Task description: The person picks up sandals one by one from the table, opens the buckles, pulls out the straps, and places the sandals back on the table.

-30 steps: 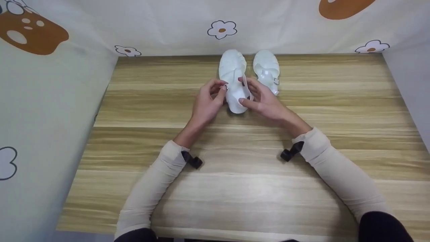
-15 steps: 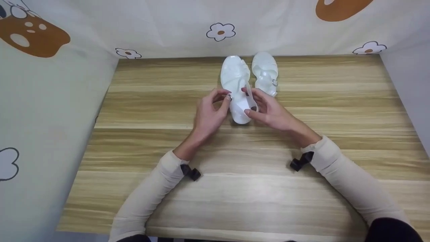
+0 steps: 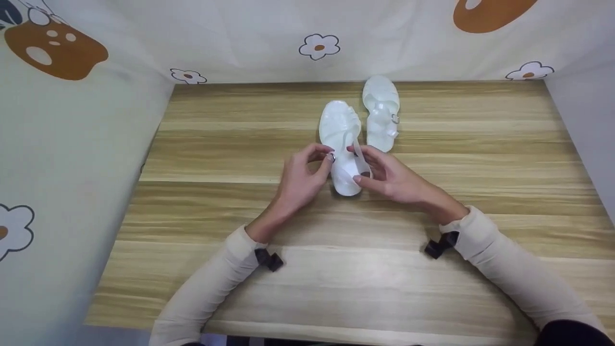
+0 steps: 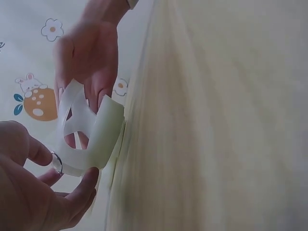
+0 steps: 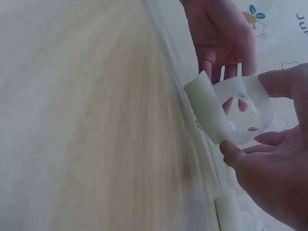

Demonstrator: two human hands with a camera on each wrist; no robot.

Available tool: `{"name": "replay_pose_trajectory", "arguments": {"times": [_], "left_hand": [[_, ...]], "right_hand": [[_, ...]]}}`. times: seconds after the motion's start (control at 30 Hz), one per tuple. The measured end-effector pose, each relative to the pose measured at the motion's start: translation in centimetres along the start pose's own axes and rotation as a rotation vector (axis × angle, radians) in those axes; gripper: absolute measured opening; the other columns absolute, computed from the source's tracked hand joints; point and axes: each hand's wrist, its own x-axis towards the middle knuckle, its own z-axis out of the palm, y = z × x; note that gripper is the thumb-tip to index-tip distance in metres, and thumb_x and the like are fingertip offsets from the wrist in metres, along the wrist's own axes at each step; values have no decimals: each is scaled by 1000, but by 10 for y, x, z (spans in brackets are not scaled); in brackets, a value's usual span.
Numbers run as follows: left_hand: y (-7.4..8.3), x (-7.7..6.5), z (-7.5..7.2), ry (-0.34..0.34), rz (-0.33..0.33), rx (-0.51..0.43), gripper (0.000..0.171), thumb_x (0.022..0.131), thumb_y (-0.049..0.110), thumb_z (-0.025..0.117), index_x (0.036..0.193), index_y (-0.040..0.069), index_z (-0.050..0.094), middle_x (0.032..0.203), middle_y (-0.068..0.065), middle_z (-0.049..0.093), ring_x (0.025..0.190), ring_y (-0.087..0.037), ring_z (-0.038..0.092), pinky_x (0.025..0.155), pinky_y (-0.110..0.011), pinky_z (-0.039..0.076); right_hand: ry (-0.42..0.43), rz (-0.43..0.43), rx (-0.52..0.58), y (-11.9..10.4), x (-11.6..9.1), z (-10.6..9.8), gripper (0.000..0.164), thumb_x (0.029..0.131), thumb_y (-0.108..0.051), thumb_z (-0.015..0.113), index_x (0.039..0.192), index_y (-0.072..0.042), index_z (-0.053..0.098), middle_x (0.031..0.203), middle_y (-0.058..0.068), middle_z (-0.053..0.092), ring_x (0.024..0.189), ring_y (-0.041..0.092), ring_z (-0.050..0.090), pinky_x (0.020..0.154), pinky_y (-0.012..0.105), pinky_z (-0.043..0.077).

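Observation:
A translucent white sandal [image 3: 336, 122] points toe-away between my two hands in the head view. At its left side my left hand [image 3: 305, 178] pinches the strap end by a small metal buckle [image 3: 331, 157]. My right hand [image 3: 396, 178] holds the opposite side, thumb at the heel and fingers at the raised strap. In the left wrist view the sandal's heel [image 4: 108, 130] faces the camera, with the ankle strap looped above it. Whether the sole touches the table cannot be told. A matching sandal [image 3: 379, 93] lies just beyond to the right, its buckle facing right.
Both sandals are on a wood-grain table [image 3: 230, 129]. Behind it rises a pale cloth backdrop [image 3: 250, 43] with flower prints, and similar cloth closes the left and right sides. The second sandal's heel [image 5: 228, 211] shows low in the right wrist view.
Both hands have drawn the held sandal back toward the person, away from the backdrop and slightly right. The other sandal has stayed in place, and more of its heel shows now.

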Motion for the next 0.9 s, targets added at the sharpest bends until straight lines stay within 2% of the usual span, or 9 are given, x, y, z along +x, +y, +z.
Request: {"name": "replay_pose_trajectory", "arguments": {"times": [0.13, 0.23, 0.4, 0.57, 0.7, 0.83, 0.9], "left_hand": [[-1, -5, 0, -18, -13, 23, 17, 105, 19, 69, 117, 10, 76, 114, -3, 83, 116, -17, 77, 109, -39, 58], [-2, -6, 1, -31, -12, 26, 17, 105, 18, 68, 117, 9, 76, 113, -4, 83, 114, -15, 77, 108, -40, 57], [-4, -6, 1, -77, -47, 23, 19, 105, 17, 67, 119, 7, 76, 113, -4, 84, 108, -12, 78, 104, -37, 58], [-2, -3, -2, -121, -60, 92, 21, 105, 20, 67, 120, 10, 78, 111, -4, 84, 106, -12, 78, 102, -39, 60], [0, 1, -7, -151, -43, 160, 24, 105, 25, 68, 120, 12, 80, 111, -6, 84, 108, -15, 78, 101, -42, 60], [0, 5, -12, -165, -23, 186, 24, 103, 26, 73, 119, 10, 81, 113, -9, 81, 106, -21, 77, 98, -44, 61], [-1, 8, -15, -172, -23, 190, 25, 101, 27, 76, 118, 10, 81, 112, -11, 75, 104, -22, 74, 94, -43, 60]], "right_hand": [[-22, 21, -13, 2, -5, 2, 70, 104, -5, 70, 164, -2, 36, 172, 17, 39, 165, 30, 30, 127, 38, 38], [-28, 33, -26, 3, -6, 2, 69, 104, -6, 70, 164, -2, 36, 172, 18, 39, 166, 30, 29, 129, 39, 35], [-46, 75, -57, 1, -8, 2, 71, 106, -15, 70, 166, -4, 34, 175, 18, 34, 167, 29, 25, 130, 42, 34], [-36, 129, -88, -6, -7, -1, 77, 107, -21, 70, 170, -6, 27, 179, 16, 25, 167, 30, 25, 131, 45, 33], [65, 114, -131, -12, -1, -3, 78, 107, -17, 70, 169, -1, 26, 177, 20, 30, 162, 35, 36, 128, 46, 39], [229, 31, -231, -21, 8, -4, 65, 106, -17, 70, 162, -2, 40, 168, 22, 45, 155, 37, 48, 124, 48, 46], [268, -23, -305, -26, 12, -4, 57, 106, -17, 70, 158, -6, 49, 164, 18, 52, 150, 37, 53, 122, 49, 49]]}}
